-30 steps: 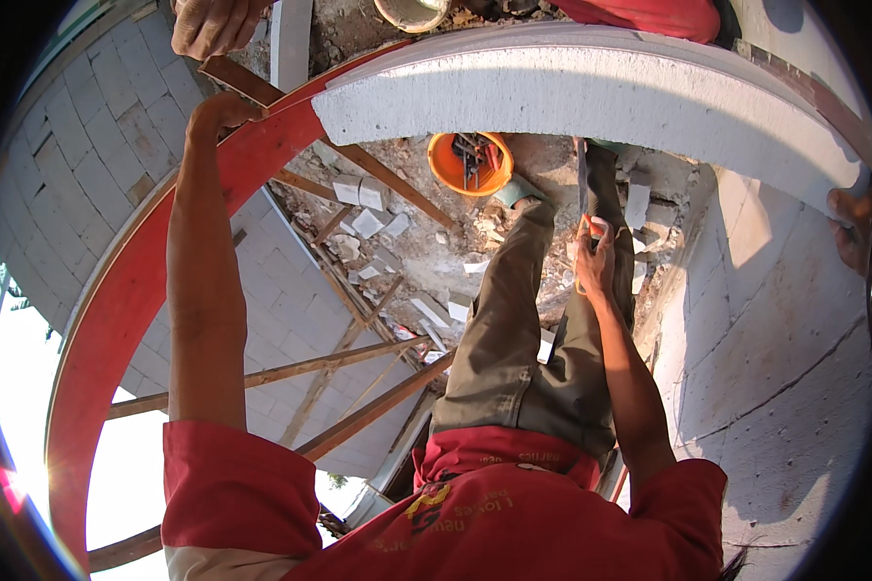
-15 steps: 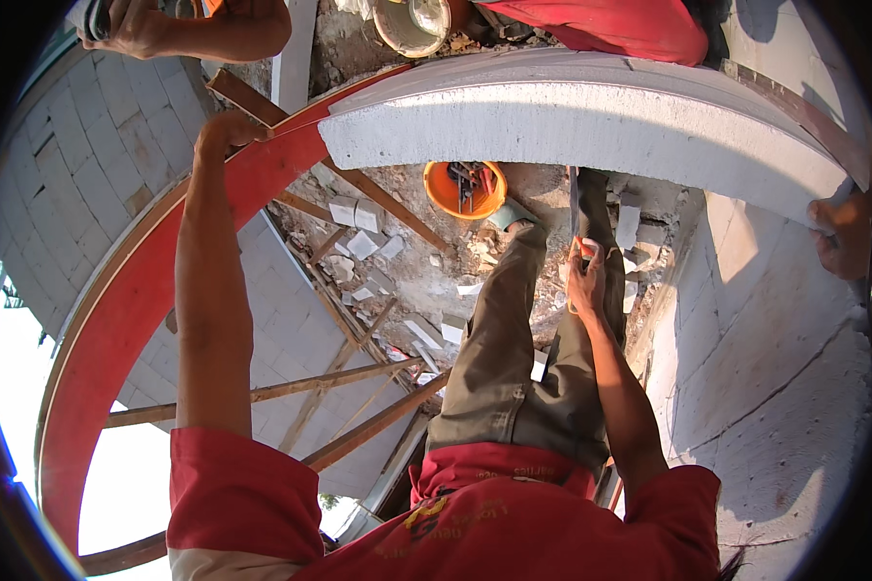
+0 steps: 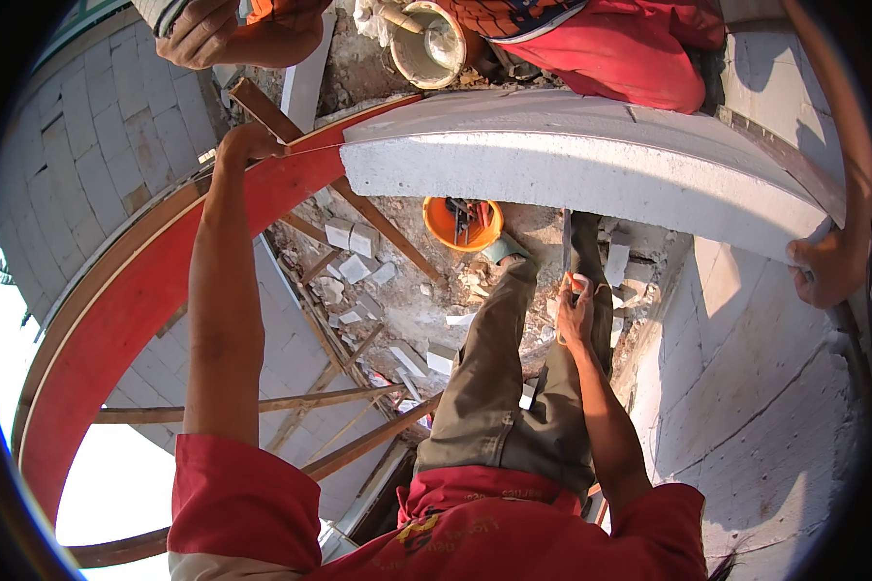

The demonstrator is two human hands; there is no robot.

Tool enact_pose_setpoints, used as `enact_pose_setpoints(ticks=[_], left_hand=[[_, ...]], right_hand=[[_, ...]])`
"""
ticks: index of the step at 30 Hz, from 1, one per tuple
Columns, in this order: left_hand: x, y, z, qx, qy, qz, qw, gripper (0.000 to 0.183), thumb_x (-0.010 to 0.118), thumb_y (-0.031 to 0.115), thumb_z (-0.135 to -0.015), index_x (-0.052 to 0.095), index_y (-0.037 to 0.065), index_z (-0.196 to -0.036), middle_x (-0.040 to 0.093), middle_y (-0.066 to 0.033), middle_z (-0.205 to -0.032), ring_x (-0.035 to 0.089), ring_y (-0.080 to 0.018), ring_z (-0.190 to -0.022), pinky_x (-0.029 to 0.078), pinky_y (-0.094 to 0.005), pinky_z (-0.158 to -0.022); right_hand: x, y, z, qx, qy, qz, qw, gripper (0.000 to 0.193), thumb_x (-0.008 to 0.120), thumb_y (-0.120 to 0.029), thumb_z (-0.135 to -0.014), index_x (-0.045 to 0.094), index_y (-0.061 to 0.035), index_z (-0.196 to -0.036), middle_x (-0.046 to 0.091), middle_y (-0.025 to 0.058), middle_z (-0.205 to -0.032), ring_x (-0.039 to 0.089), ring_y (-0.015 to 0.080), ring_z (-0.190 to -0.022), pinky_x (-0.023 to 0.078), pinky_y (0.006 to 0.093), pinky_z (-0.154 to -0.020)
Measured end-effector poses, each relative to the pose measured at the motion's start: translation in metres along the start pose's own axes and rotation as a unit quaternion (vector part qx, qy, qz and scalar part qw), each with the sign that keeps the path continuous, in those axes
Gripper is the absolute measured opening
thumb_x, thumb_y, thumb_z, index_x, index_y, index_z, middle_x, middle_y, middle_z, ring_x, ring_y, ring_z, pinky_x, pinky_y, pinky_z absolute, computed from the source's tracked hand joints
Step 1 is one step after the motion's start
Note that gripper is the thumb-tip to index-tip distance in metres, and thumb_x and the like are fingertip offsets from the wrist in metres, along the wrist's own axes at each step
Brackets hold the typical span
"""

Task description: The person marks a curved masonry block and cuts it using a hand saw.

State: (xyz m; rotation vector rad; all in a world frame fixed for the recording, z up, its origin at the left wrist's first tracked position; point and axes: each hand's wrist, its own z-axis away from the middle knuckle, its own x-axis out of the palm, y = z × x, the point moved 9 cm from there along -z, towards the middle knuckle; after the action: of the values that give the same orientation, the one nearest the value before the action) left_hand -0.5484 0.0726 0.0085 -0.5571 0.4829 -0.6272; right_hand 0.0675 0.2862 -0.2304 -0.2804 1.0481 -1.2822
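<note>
My left hand point(image 3: 247, 143) is closed at the upper edge of a red curved board point(image 3: 136, 320), pinching a thin pale string point(image 3: 407, 137). That string runs right from my fingers across a row of pale lightweight blocks point(image 3: 572, 167) forming a shallow arch. Below the blocks, my right hand point(image 3: 576, 308) is wrapped round the orange handle of what looks like a handsaw, its long grey blade point(image 3: 567, 237) pointing away from me in front of my leg. A co-worker's hand point(image 3: 825, 269) grips the right end of the block row.
An orange bucket point(image 3: 494, 230) of tools stands on the ground beyond my feet, with block offcuts point(image 3: 357, 268) scattered left of it. Wooden braces point(image 3: 262, 402) cross below the red board. Beyond the arch are a mortar bucket point(image 3: 407, 63), a person in red point(image 3: 630, 53) and another person's hand point(image 3: 199, 34).
My view has shifted, so the arch and bucket sit lower. The string now shows plainly from my left hand over the blocks. The far-left person's hand has moved right.
</note>
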Motion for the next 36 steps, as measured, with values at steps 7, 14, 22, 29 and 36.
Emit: enact_pose_setpoints(ticks=[7,14,22,29,36], left_hand=[[0.002,-0.003,0.008,-0.029,-0.024,-0.004,0.999,0.049,0.075,0.043,-0.069,0.071,0.007,-0.102,0.067,-0.0156,-0.107,0.064,-0.0307,-0.098,0.05,-0.0404,-0.083],[-0.005,0.011,0.006,-0.042,-0.021,0.028,0.999,0.051,0.076,0.042,-0.07,0.07,0.005,-0.105,0.066,-0.0167,-0.109,0.063,-0.0311,-0.101,0.049,-0.0401,-0.085],[0.001,-0.006,0.006,-0.068,-0.026,0.021,0.997,0.055,0.077,0.044,-0.069,0.069,0.003,-0.105,0.066,-0.0171,-0.11,0.064,-0.0321,-0.101,0.048,-0.0416,-0.085],[-0.005,0.007,0.009,-0.048,-0.027,0.02,0.998,0.052,0.076,0.041,-0.069,0.069,0.003,-0.105,0.066,-0.0178,-0.109,0.064,-0.0315,-0.1,0.049,-0.0403,-0.084],[0.0,-0.004,0.008,-0.064,-0.034,0.011,0.997,0.051,0.076,0.039,-0.07,0.069,0.003,-0.105,0.066,-0.018,-0.109,0.064,-0.0314,-0.099,0.049,-0.0407,-0.083]], right_hand=[[0.0,0.003,-0.004,0.128,0.001,-0.201,0.971,0.029,0.053,-0.015,-0.093,0.044,-0.0006,-0.116,0.058,0.0207,-0.104,0.061,0.0352,-0.09,0.047,0.0409,-0.074],[0.002,0.032,0.005,0.031,0.029,-0.06,0.997,0.032,0.054,-0.016,-0.093,0.042,0.0001,-0.118,0.059,0.0212,-0.101,0.061,0.0361,-0.089,0.048,0.0408,-0.074],[-0.025,-0.026,-0.014,0.104,-0.019,-0.091,0.99,0.031,0.055,-0.013,-0.092,0.041,0.0001,-0.118,0.058,0.0203,-0.101,0.061,0.0336,-0.091,0.048,0.0393,-0.076],[0.001,0.016,0.001,0.019,0.014,-0.057,0.998,0.028,0.054,-0.011,-0.092,0.043,-0.0017,-0.115,0.057,0.0177,-0.1,0.059,0.0312,-0.091,0.046,0.0381,-0.077],[0.028,0.027,0.012,-0.042,0.024,0.013,0.999,0.026,0.053,-0.012,-0.093,0.043,-0.0029,-0.115,0.057,0.0177,-0.1,0.059,0.0322,-0.09,0.046,0.039,-0.076]])
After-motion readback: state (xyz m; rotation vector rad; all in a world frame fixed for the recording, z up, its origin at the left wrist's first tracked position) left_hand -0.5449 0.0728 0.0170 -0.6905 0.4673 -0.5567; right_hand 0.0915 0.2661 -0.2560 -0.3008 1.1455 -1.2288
